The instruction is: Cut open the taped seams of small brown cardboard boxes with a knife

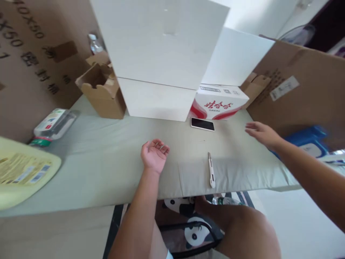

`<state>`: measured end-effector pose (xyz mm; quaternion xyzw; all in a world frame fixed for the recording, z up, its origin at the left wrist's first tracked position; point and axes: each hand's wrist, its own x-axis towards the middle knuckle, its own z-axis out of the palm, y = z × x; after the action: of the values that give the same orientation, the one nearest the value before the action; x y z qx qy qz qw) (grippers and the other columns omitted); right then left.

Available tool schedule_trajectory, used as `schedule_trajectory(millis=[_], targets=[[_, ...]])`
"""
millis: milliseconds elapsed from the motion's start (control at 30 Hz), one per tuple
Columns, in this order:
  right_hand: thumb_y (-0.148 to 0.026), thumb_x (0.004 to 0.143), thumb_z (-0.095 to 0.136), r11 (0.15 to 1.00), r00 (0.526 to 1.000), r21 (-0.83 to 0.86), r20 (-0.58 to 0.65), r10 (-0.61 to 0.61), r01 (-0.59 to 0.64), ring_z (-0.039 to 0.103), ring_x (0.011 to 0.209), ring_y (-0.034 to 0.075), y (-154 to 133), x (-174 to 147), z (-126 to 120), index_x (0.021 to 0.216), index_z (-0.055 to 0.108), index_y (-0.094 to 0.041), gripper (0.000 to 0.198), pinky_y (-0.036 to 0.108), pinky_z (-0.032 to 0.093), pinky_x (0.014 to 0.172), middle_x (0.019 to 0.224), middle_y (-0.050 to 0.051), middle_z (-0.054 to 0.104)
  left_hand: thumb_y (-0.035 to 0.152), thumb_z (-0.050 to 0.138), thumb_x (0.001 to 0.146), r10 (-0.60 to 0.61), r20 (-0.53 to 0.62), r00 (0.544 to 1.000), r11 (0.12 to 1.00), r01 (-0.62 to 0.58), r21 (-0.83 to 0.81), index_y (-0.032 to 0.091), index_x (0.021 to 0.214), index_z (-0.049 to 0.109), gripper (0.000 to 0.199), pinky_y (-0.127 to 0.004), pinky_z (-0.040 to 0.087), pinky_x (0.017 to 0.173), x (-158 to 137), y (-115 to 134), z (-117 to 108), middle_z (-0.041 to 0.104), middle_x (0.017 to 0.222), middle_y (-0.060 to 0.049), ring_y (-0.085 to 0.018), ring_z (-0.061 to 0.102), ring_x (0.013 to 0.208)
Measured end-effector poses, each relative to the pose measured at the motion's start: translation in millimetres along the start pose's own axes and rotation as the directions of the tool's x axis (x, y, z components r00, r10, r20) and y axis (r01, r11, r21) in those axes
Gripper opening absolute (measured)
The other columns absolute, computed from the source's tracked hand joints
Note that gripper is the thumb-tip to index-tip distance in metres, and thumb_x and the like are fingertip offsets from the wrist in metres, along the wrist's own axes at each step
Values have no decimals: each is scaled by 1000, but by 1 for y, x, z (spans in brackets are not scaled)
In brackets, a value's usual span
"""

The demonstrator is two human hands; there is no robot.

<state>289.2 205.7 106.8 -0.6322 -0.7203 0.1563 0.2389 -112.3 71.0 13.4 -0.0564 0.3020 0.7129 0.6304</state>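
Observation:
My left hand (155,155) is palm up over the middle of the cloth-covered table (99,169), its fingers loosely curled and apart, with nothing in it. To the right, my right hand (262,133) is stretched out above the cloth, fingers extended and holding nothing. Between the two hands lies a white utility knife (211,171), its tip pointing away from me. Beyond it a phone (202,124) with a dark screen rests flat, in front of a white and red carton (219,102). A blue packet (307,142) lies just beyond my right forearm.
Tall white boxes (159,97) stand at the back centre. On the left are an opened small cardboard box (105,97), a clear bottle (55,124) on its side and a pale yellow jug (24,172). Large cardboard panels (299,82) wall the sides. My knees are below the front edge.

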Motion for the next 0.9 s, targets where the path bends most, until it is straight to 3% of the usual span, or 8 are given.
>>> schedule_trajectory(millis=[133, 200, 400, 500, 533, 633, 733, 900], targets=[[-45, 81, 66, 974, 957, 60, 179, -227, 220, 76, 90, 28, -88, 9, 93, 100, 66, -24, 28, 47, 64, 79, 103, 12, 76, 36, 47, 84, 52, -18, 998, 990, -54, -132, 17, 70, 60, 27, -29, 48, 61, -8, 15, -3, 56, 57, 1, -11, 53, 48], [-39, 85, 64, 910, 872, 111, 258, -416, 400, 76, 93, 26, -148, 11, 137, 104, 66, -24, 24, 43, 64, 82, 104, 11, 75, 35, 50, 80, 65, -40, 997, 979, -71, -192, 18, 68, 59, 23, -29, 46, 60, -9, 27, -9, 52, 56, 2, -10, 48, 46], [-23, 85, 60, 670, 580, 180, 374, -724, 720, 72, 101, 24, -347, 30, 240, 121, 64, -19, 37, 42, 63, 84, 143, 16, 56, 32, 43, 82, 120, -125, 985, 927, -157, -342, 18, 64, 55, 25, -28, 42, 61, -14, 64, -33, 44, 54, 4, -8, 39, 43], [-14, 78, 64, 627, 546, 184, 348, -762, 757, 71, 90, 18, -423, 51, 273, 127, 63, -24, 49, 50, 57, 100, 163, 13, 33, 31, 45, 79, 191, -146, 971, 920, -228, -317, 18, 66, 54, 21, -28, 41, 62, -14, 73, -40, 44, 55, 4, -9, 38, 45], [-12, 75, 66, 639, 564, 166, 341, -752, 751, 71, 90, 19, -440, 57, 280, 128, 62, -24, 54, 54, 54, 104, 160, 14, 36, 31, 46, 78, 233, -158, 960, 923, -269, -275, 18, 66, 54, 20, -28, 40, 62, -13, 74, -42, 44, 55, 4, -9, 38, 46], [-11, 74, 69, 749, 677, 119, 353, -646, 652, 71, 87, 22, -467, 68, 292, 129, 59, -26, 58, 53, 56, 99, 128, 9, 66, 30, 48, 76, 397, -169, 902, 911, -410, -47, 18, 63, 53, 18, -28, 34, 59, -10, 73, -46, 44, 53, 3, -10, 38, 49], [-16, 82, 65, 790, 727, 169, 316, -610, 590, 67, 65, 15, -458, 59, 286, 126, 59, -26, 45, 43, 59, 87, 107, 2, 73, 26, 47, 77, 521, -127, 844, 850, -500, 166, 20, 61, 53, 18, -30, 31, 60, -11, 73, -49, 45, 53, 2, -11, 40, 53], [-37, 95, 55, 800, 776, 148, 195, -600, 582, 68, 66, 17, -389, 1, 240, 122, 65, -29, 29, 38, 57, 78, 87, 0, 72, 18, 49, 84, 734, -307, 606, 679, -668, 306, 22, 66, 51, 19, -32, 39, 75, -20, 91, -64, 46, 69, 0, -15, 49, 74]])
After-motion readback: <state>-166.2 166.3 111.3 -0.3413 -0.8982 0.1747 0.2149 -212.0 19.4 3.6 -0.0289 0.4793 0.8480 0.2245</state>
